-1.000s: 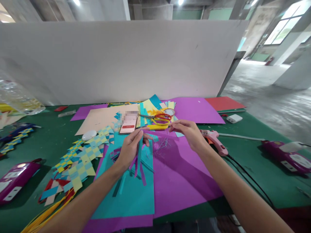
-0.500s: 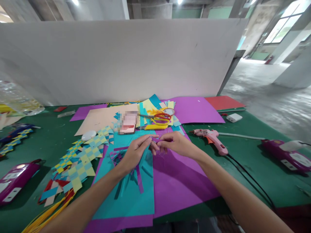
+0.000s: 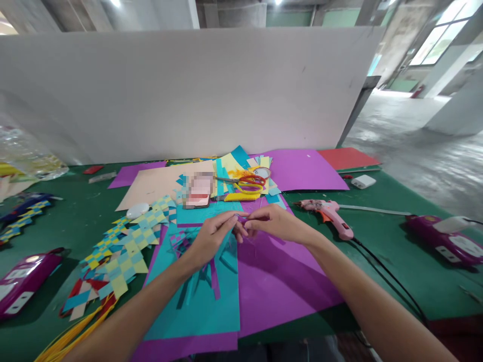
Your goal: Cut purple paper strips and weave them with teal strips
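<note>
Two bare hands meet in the head view, the left hand [image 3: 211,236] and right hand [image 3: 279,221] nearly touching, each pinching a narrow purple paper strip [image 3: 242,219]. A second ago they stood apart with the strip stretched between them; now only a short bit shows, so I'd judge the handling has turned to close finger work. Its ends are hidden behind the fingers. Loose purple and teal strips [image 3: 215,281] trail below the left hand; whether they join the held one, I can't tell. Both hands hover over the seam where a teal paper sheet [image 3: 211,317] meets a large purple paper sheet [image 3: 279,281]. Beyond sit a yellow-handled cutter [image 3: 240,197] and red-handled scissors [image 3: 253,179], crowding that side. Toward the front edge there's open room; rightward, a pink glue gun [image 3: 341,223] and its cord limit the sweep.
</note>
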Demonstrator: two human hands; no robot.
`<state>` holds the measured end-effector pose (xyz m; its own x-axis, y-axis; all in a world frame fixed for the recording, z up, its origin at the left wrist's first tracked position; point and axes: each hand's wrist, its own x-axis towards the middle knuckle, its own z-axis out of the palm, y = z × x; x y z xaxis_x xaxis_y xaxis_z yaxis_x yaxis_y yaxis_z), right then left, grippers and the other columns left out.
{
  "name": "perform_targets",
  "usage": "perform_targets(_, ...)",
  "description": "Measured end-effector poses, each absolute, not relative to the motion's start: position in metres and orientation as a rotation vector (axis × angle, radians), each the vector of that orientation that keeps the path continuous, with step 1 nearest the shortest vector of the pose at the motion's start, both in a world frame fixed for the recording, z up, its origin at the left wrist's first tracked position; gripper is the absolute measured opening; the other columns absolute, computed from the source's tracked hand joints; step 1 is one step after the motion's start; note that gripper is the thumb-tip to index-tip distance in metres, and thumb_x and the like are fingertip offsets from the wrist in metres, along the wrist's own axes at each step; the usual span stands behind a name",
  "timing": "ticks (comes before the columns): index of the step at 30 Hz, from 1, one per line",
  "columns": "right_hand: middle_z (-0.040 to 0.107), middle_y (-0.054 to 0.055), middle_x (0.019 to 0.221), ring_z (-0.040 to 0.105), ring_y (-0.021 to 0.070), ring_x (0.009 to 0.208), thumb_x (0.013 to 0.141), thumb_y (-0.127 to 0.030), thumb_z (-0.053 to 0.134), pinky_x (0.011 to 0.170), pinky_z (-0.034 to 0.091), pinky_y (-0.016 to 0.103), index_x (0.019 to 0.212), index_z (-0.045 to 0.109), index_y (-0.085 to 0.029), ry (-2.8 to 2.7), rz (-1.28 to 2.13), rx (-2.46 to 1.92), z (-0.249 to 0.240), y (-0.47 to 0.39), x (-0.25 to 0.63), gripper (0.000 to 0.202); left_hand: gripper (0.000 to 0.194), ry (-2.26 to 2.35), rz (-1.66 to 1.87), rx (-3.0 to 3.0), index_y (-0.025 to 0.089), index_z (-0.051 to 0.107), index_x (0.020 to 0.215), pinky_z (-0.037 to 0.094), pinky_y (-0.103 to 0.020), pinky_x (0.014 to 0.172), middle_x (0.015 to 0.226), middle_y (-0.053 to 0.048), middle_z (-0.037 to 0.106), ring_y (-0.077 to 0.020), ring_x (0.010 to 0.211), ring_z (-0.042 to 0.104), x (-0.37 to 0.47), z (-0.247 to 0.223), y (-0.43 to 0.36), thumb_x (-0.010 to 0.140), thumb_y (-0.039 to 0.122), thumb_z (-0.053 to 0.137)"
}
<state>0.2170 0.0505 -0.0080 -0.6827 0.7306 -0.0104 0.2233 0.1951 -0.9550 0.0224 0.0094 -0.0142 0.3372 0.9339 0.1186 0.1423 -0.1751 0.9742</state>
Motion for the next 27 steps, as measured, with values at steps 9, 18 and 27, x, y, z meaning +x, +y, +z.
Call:
perform_targets(9,0.068,0.002,0.061,0.064,0.0146,0.054,0.085,-0.028,0.056,0.056,0.051,0.026,0.068,0.067,-0.016,-1.899,1.53,-0.844,-0.022,0.052,0.212,0.024,0.028,1.102,0.94,1.64,0.016,0.066,0.084,0.049,-0.024,0.068,0.072,-0.002,0.068,-0.0155,0.067,0.066,0.023,-0.015,0.01,0.094,0.035,0.049)
perform_targets(18,0.068,0.003,0.061,0.064,0.0138,0.054,0.085,-0.027,0.056,0.055,0.05,0.024,0.066,0.069,-0.016,-1.941,1.512,-0.885,-0.024,0.052,0.213,0.025,0.034,1.324,0.924,1.919,0.016,0.064,0.069,0.038,-0.022,0.059,0.065,0.001,0.06,-0.0139,0.064,0.054,0.017,-0.015,0.015,0.09,0.04,0.053)
perform_targets(27,0.07,0.003,0.066,0.065,0.0159,0.062,0.083,-0.034,0.061,0.061,0.048,0.027,0.07,0.072,-0.017,-1.944,1.267,-0.931,-0.015,0.048,0.211,0.023,0.037,1.324,0.959,1.763,0.017,0.069,0.068,0.042,-0.026,0.066,0.072,-0.002,0.068,-0.0189,0.072,0.059,0.016,-0.015,0.015,0.089,0.043,0.053)
